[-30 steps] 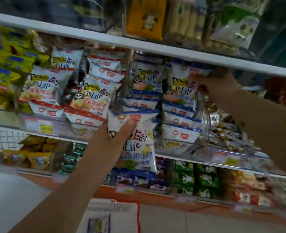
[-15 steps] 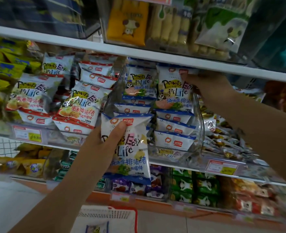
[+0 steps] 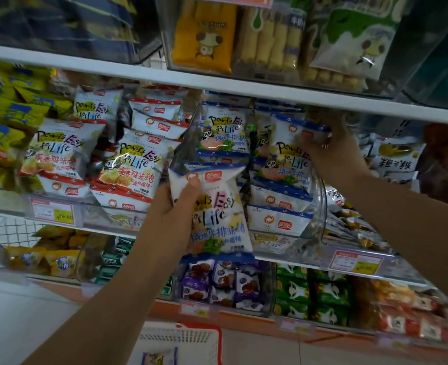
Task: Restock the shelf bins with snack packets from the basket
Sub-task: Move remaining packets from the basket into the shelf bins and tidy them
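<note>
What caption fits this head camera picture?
Left hand holds a blue snack packet while right hand grips another in the clear bin.

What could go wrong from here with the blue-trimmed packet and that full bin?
1. The clear plastic bin already looks stacked high with blue-trimmed white packets; pushing in the one held by the left hand could dislodge others over its low front.
2. The right hand grips only the top edge of a standing blue-trimmed packet; letting go may tip it forward.
</note>
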### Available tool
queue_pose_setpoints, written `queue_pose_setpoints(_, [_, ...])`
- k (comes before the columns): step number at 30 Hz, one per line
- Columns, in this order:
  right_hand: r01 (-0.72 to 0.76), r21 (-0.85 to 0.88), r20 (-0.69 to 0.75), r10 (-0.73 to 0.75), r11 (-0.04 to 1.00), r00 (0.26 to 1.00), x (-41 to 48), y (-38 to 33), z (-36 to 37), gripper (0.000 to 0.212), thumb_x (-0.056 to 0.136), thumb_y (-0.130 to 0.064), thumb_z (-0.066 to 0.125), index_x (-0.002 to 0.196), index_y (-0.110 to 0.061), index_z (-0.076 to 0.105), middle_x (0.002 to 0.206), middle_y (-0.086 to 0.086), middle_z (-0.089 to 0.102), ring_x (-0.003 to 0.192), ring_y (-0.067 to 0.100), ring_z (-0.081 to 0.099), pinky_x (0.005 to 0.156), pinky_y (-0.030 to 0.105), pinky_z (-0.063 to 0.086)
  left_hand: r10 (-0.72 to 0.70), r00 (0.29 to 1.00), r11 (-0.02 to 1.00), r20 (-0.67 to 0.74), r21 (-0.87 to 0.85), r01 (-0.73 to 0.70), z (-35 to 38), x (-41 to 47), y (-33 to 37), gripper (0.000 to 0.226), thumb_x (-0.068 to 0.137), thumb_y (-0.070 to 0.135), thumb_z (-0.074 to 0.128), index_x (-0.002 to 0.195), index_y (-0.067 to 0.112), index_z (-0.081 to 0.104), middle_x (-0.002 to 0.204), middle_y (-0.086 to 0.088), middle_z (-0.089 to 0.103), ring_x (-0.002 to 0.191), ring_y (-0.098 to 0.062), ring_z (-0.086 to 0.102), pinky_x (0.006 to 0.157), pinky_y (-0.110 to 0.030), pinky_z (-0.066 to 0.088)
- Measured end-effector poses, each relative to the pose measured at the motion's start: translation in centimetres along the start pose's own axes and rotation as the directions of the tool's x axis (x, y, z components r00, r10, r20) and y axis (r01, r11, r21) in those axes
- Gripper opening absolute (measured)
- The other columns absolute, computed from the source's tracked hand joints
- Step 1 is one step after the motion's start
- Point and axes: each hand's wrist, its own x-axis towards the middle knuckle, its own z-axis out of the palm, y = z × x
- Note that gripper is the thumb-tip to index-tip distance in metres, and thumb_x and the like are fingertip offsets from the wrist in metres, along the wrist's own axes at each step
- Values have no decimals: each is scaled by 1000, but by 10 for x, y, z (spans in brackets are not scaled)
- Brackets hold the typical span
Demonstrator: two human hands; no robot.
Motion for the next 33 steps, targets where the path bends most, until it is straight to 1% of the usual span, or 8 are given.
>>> queue_pose_setpoints(3, [106,-105,-10,-108,989,994,-9,-11,-3,66,79,-58,63,138,-39,42,147,-1,40,136,27,38,112,47,38,60,996,998,-69,32,-58,1,14,16,28,95,54,45,109,31,49,102,6,67,81,-11,70,58,-32,60])
queue_pose_setpoints(12, [272,-436,260,-169,858,951,-3,-22,5,58,95,-52,45,149,-37,32,156,10,20,141,39,19,114,56,28,244,965,954,-92,204,-222,32,80,48,39,99,48,43,129,23,46,92,6,56,96,-28,64,87,-52,55])
queue_pose_setpoints(17, [309,-558,333,-134,770,934,-4,-26,14,72,94,-64,29,155,-33,8,163,2,2,147,33,6,119,53,15,207,974,958,-96,223,-182,48,114,45,50,101,43,42,143,15,41,123,-6,56,112,-31,57,95,-51,51])
queue_pose_setpoints(20, [316,-595,336,-129,739,933,-13,-23,14,85,88,-73,23,156,-29,-1,164,1,-4,149,30,3,120,49,9,247,965,919,-91,339,-203,56,130,48,52,103,40,40,148,13,35,141,-10,50,124,-31,51,97,-29,40])
queue_pose_setpoints(25, [360,-578,362,-165,732,917,-16,-19,17,96,78,-82,19,155,-30,-3,163,0,-9,150,28,-8,121,53,0,533,845,705,-38,573,-418,52,133,32,67,101,34,47,155,13,13,157,-15,17,137,-29,32,97,-27,34])
queue_pose_setpoints(28, [406,-572,365,-222,713,904,-19,-21,21,97,74,-84,29,154,-38,-1,163,1,-9,150,31,-10,119,60,3,657,739,386,150,776,-500,51,118,11,69,97,50,47,154,28,16,160,-10,4,145,-36,11,112,-49,31])
queue_pose_setpoints(30, [430,-586,373,-243,687,895,-23,-25,26,98,70,-86,24,153,-41,2,163,2,-3,150,32,-5,117,63,6,609,720,174,333,830,-530,51,111,2,73,91,62,45,153,40,14,161,-4,0,148,-37,-2,115,-62,19])
queue_pose_setpoints(33, [411,-599,401,-187,687,897,-24,-28,31,96,69,-85,25,152,-42,2,163,1,1,150,28,-3,117,63,5,491,791,136,364,865,-482,54,114,-4,78,90,64,47,152,45,4,162,1,-11,148,-37,-9,114,-65,16])
